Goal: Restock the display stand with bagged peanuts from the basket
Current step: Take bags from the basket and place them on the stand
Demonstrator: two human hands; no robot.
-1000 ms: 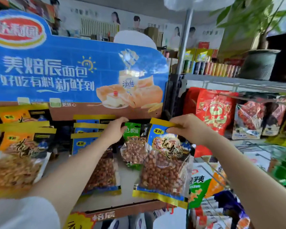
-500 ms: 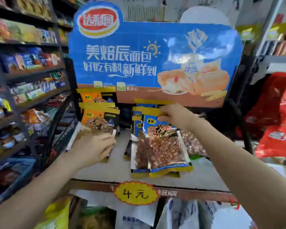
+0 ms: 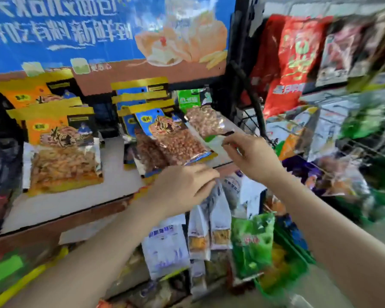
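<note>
The cardboard display stand (image 3: 80, 203) carries bagged nuts. Blue-and-yellow peanut bags (image 3: 176, 141) lie stacked in the middle, orange bags (image 3: 60, 156) on the left, and a green-topped peanut bag (image 3: 206, 121) on the right. My left hand (image 3: 182, 187) hovers over the shelf's front edge, fingers loosely curled, holding nothing. My right hand (image 3: 251, 156) has thumb and fingertips drawn together at the green-topped bag's lower corner; blur hides whether they grip it. A green basket (image 3: 298, 256) with bags sits below right.
White snack bags (image 3: 165, 247) and a green bag (image 3: 251, 245) stand below the shelf. A black wire rack (image 3: 256, 103) with red bags (image 3: 296, 63) borders the stand on the right. The blue bread poster (image 3: 76, 30) backs the shelf.
My right hand let go of the blue peanut bag, which now lies on the stack, and moved right. My left hand left the orange bags and came to the shelf's front edge. The view swung right and down.
</note>
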